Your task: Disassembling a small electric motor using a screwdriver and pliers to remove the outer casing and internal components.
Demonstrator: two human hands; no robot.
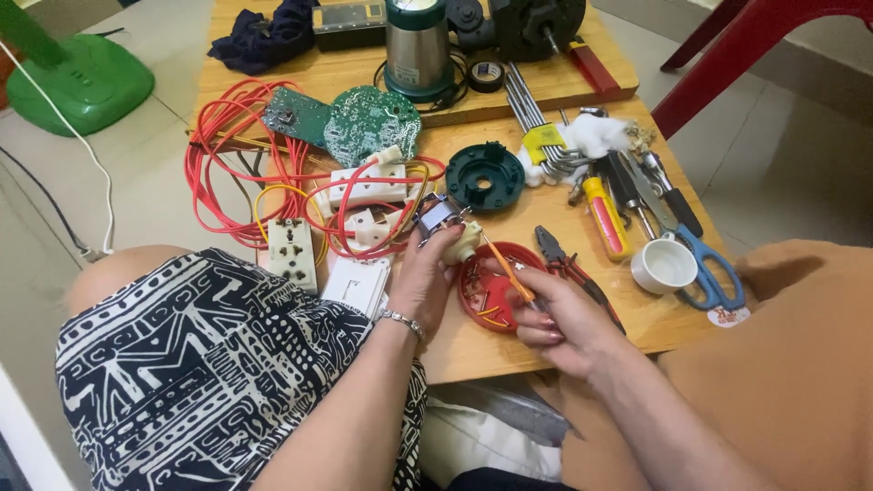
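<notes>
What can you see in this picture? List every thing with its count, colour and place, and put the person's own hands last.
Small motor: one, metal and cream, table centre, held.
Screwdriver: one, orange shaft, tip at the motor.
Red lid: one, under the hands.
Circuit boards: two, green, upper left.
Wires: a tangle, red and yellow, left.
Sockets: several, white, left centre.
Round cover: one, dark green, centre.
Hex keys: one set, metal, upper right.
Scissors: one, blue handles, right.
Cup: one, white, right.
Pliers: one, red handles.
Left hand: on the motor.
Right hand: holding the screwdriver.
</notes>
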